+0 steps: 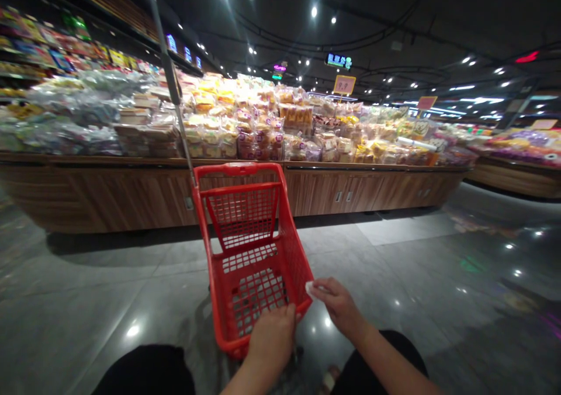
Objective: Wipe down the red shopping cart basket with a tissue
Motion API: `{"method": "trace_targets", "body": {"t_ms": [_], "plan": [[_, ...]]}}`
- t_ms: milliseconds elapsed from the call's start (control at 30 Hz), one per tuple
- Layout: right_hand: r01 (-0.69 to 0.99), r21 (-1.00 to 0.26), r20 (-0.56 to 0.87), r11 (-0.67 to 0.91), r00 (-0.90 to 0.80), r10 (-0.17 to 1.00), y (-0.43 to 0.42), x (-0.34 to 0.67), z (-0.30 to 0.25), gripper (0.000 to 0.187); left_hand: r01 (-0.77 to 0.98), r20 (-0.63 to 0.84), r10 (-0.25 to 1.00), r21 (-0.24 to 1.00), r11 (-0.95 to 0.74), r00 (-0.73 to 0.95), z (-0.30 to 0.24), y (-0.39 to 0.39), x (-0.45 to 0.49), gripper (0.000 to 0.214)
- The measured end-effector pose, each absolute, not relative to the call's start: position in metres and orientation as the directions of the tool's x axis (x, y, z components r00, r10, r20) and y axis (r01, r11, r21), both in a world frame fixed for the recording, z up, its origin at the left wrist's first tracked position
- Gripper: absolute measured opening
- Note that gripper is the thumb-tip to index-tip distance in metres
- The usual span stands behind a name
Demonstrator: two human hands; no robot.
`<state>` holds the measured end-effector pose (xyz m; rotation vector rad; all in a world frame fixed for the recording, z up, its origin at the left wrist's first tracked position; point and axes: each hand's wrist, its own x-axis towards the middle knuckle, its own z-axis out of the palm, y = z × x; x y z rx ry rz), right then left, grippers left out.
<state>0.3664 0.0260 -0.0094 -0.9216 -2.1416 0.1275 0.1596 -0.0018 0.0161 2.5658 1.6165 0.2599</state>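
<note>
A red plastic shopping cart (302, 249) with grid walls stands in front of me, and I see only its own mesh floor inside the basket. My left hand (272, 332) is closed over the near rim, close to its right corner. Just to the right, my right hand (340, 308) pinches a small white wad (310, 290) that looks like tissue. The wad is at the outer edge of the cart's right side; whether it touches the rim I cannot tell. A thin metal pole (175, 91) rises from the cart's far left corner.
Beyond the cart runs a long wooden display counter (350, 190) piled with bagged bread (258, 129). A price sign (344, 85) stands above it. Another display (521, 176) is at the far right, and stocked shelves (39, 44) are at the left. Grey tile floor (394, 290) surrounds the cart.
</note>
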Motion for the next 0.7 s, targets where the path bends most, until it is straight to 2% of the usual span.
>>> {"method": "trace_targets", "body": {"t_ms": [167, 333, 433, 700], "plan": [[0.579, -0.369, 0.656, 0.727, -0.392, 0.645, 0.056, 0.362, -0.004, 0.045, 0.880, 0.106, 0.894, 0.158, -0.448, 0.436, 0.015, -0.001, 0.154, 0.030], [0.507, -0.431, 0.629, 0.746, -0.424, 0.652, 0.034, 0.364, -0.018, 0.043, 0.877, 0.127, 0.888, 0.151, -0.457, 0.441, 0.012, -0.001, 0.150, 0.028], [0.516, -0.495, 0.615, 0.699, -0.361, 0.701, 0.025, 0.363, -0.023, 0.040, 0.873, 0.137, 0.885, 0.151, -0.463, 0.446, 0.010, -0.002, 0.147, 0.029], [0.544, -0.543, 0.673, 0.639, -0.173, 0.719, 0.073, 0.339, -0.004, 0.031, 0.867, 0.159, 0.875, 0.141, -0.478, 0.457, 0.010, -0.007, 0.132, 0.026]]}}
